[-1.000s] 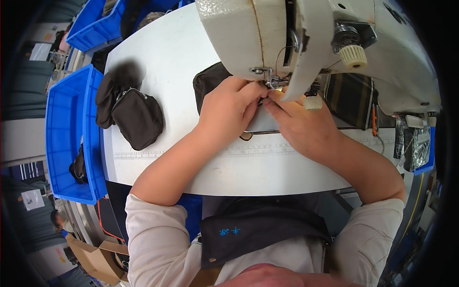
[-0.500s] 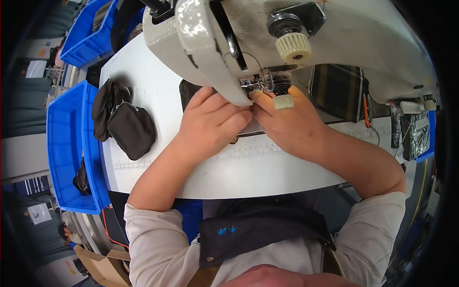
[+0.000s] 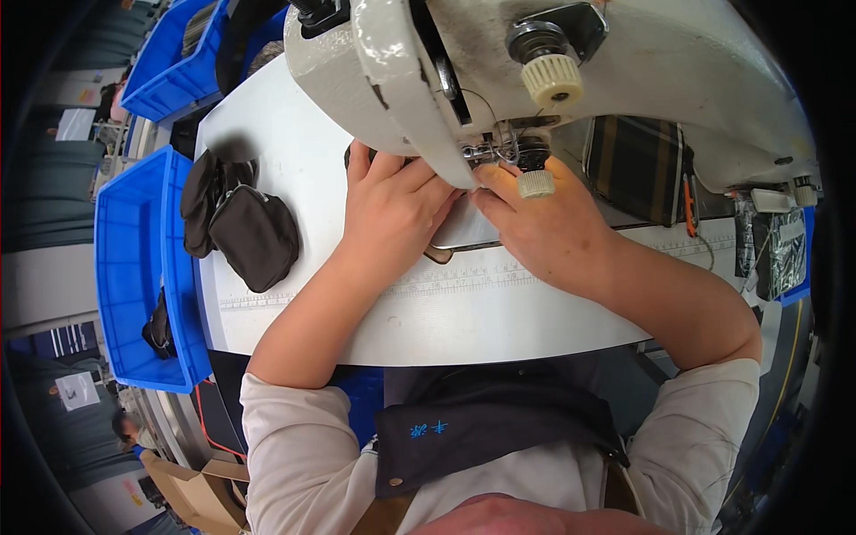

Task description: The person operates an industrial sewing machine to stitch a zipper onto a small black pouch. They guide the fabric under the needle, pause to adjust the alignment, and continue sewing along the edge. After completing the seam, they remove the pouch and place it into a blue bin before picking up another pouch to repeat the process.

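At the sewing machine (image 3: 410,80), my left hand (image 3: 390,209) grips a dark fabric piece (image 3: 410,161). Only bits of this piece show beside and between my fingers; the machine head covers the rest. My right hand (image 3: 548,223) is closed by the presser foot (image 3: 486,152), thumb and forefinger close together. What those fingertips hold is hidden. Both hands sit low at the bed, my left fingertips reaching under the head. Between my hands lies a bare metal plate (image 3: 468,225), with a small brown-edged tab (image 3: 438,255) at its near edge.
Dark zippered pouches (image 3: 255,239) lie on the white table (image 3: 428,330) at left. Beyond its left edge stands a blue bin (image 3: 129,267), another blue bin (image 3: 169,76) farther back. Right of the needle are a striped dark fabric panel (image 3: 633,169) and orange-handled snips (image 3: 690,203).
My left hand has shifted from curled fingers to a straighter, flatter grip, baring more of the metal plate. My right hand stays near the presser foot. The whole view has shifted slightly.
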Tool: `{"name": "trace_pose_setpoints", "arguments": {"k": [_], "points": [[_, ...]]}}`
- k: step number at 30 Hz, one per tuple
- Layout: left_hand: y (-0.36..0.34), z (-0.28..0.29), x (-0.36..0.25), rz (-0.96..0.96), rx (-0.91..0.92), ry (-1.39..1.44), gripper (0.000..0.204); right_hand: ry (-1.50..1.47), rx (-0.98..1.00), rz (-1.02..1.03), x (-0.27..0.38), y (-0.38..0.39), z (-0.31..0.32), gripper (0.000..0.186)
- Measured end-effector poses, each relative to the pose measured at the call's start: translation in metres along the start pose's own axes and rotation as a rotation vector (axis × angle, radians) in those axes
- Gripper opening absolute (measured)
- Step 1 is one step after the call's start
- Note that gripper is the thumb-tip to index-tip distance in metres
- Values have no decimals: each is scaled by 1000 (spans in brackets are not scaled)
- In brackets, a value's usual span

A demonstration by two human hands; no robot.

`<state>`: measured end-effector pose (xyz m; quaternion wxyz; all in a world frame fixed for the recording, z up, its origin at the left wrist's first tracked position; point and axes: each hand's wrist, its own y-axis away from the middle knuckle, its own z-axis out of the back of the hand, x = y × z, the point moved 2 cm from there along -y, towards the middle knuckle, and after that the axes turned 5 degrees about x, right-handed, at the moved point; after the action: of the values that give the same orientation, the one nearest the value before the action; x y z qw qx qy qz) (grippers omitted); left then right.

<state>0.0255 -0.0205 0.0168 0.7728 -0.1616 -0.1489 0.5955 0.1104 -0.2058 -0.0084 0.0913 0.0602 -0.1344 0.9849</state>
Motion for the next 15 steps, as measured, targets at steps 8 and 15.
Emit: {"name": "trace_pose_setpoints", "arguments": {"k": [8,15], "points": [[-5,-1,-7,37,29,-94,19,75,-52,6,4,0,3,31],[-6,-9,-4,67,43,-15,17,111,-73,39,3,0,4,37]]}}
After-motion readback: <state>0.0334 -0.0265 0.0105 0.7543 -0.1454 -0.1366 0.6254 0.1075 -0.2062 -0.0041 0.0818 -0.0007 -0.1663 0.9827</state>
